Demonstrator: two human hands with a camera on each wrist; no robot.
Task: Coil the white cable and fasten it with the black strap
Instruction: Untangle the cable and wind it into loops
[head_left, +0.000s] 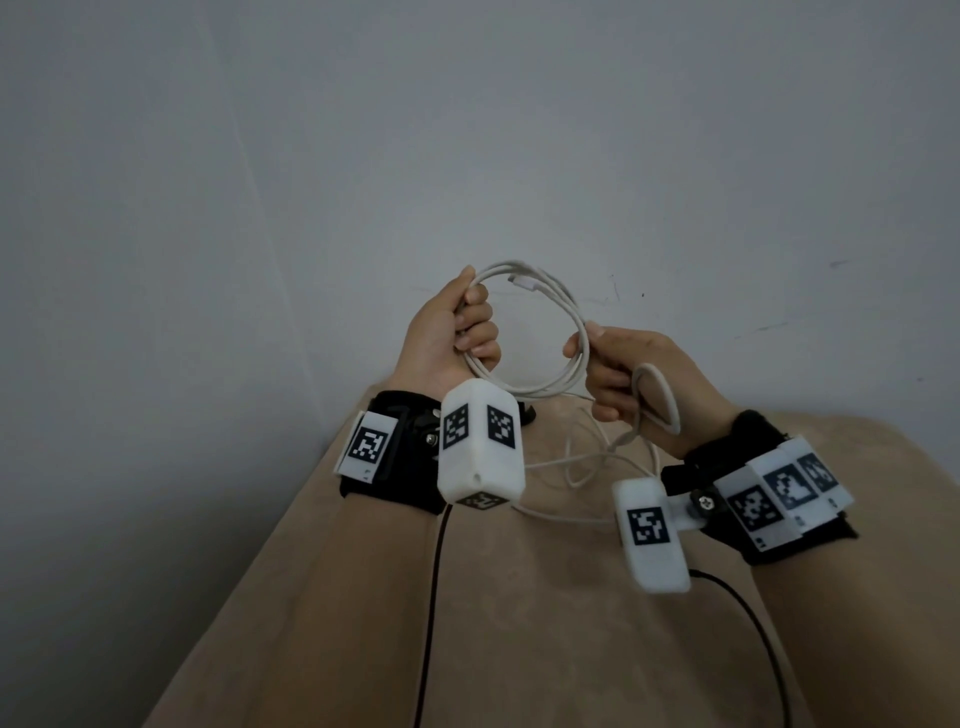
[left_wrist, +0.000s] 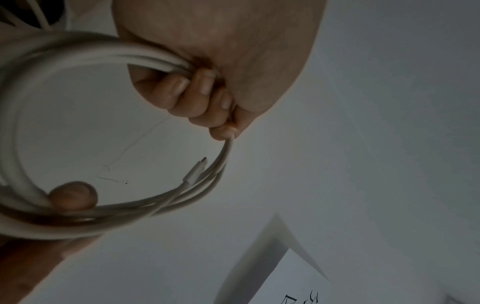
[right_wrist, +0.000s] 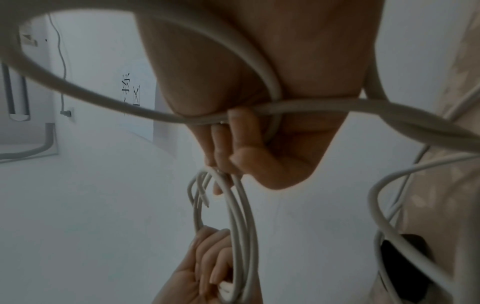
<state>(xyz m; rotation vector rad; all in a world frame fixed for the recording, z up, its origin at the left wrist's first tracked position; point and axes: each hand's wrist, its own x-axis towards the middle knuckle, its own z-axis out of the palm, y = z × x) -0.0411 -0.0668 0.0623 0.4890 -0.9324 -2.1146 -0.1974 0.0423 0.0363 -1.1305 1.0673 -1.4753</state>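
The white cable (head_left: 519, 270) is wound into a round coil of several turns, held up in front of the wall. My left hand (head_left: 470, 332) grips the coil's left side in a fist (left_wrist: 197, 92). My right hand (head_left: 602, 364) pinches the coil's right side, and a further loop of cable is draped around that hand (right_wrist: 246, 148). One connector end (left_wrist: 197, 170) lies along the coil. The uncoiled remainder (head_left: 587, 462) trails down onto the beige surface. A black piece, likely the strap (right_wrist: 407, 259), lies on that surface under loose cable strands.
The beige cloth surface (head_left: 519, 623) spreads below both wrists. A grey wall (head_left: 467, 130) stands close behind the hands. Thin black cords (head_left: 434, 597) run back from the wrist cameras. A paper with writing (right_wrist: 132, 92) hangs on the wall.
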